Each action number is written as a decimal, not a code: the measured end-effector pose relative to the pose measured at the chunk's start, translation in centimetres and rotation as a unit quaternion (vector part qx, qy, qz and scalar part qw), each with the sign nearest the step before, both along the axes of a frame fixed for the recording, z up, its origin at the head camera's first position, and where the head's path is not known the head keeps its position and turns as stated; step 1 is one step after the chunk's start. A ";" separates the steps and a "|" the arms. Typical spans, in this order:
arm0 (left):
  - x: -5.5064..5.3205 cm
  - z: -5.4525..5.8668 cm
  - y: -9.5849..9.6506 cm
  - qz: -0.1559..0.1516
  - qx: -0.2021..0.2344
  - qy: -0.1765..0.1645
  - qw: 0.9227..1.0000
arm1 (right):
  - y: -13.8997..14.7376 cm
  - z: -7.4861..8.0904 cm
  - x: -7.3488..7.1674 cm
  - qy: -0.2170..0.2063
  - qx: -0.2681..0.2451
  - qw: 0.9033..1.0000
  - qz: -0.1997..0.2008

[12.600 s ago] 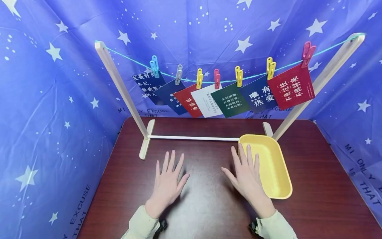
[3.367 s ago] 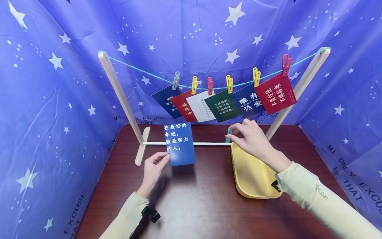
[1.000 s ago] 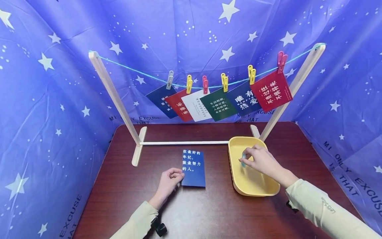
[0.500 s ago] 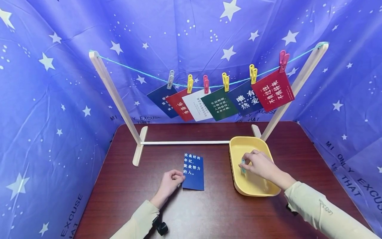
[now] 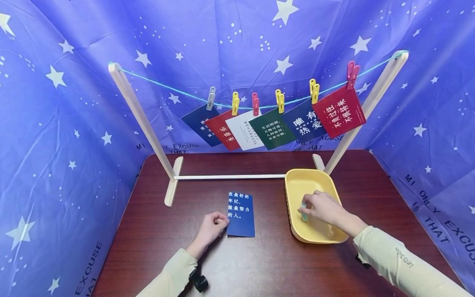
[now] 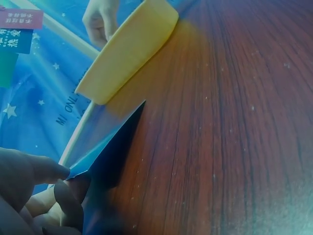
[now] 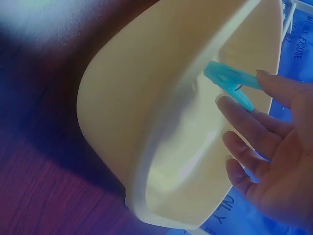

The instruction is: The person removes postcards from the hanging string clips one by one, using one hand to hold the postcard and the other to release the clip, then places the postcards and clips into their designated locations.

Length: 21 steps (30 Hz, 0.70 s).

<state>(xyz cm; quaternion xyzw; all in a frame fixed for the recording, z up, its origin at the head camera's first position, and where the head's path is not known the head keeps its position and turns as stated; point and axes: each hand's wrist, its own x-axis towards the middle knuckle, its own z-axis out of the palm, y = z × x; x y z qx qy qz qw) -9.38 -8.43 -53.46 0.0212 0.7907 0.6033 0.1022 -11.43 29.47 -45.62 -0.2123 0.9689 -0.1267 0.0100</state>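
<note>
My left hand [image 5: 209,229] pinches a blue card [image 5: 241,216] with white lettering by its left edge, low over the table. In the left wrist view the card [image 6: 115,144] slants up from the wood at the pinched edge. Inside the yellow basin [image 5: 292,214], my right hand [image 5: 324,208] holds a light blue clothespin [image 5: 304,212] between thumb and fingers. Seen from the right wrist, the clothespin [image 7: 227,78] is near the basin floor; I cannot tell if it touches. Above, several cards, such as a green card [image 5: 272,129], hang from the cord [image 5: 159,84] by coloured clothespins.
Two wooden posts [image 5: 142,117] hold the cord, and a white rod [image 5: 230,177] joins them low down behind the card. The basin stands at the right on the brown table [image 5: 148,239]. A blue star-printed cloth [image 5: 74,123] surrounds the table.
The leftmost card and its light blue clothespin have come off the cord. My left hand has lowered the card toward the table; my right hand has brought the clothespin down into the basin.
</note>
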 end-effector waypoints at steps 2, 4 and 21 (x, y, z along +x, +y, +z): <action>0.0 0.1 -0.1 -0.007 -0.031 0.015 0.999 | 0.0 -0.1 0.1 -0.011 -0.001 1.000 0.004; 0.0 0.1 -0.3 -0.016 -0.059 0.037 0.997 | -0.1 -0.2 0.1 -0.024 -0.011 1.000 0.006; -0.1 -0.4 -0.8 -0.028 -0.112 0.075 0.990 | -1.4 -0.4 0.4 -0.161 -0.084 0.981 -0.068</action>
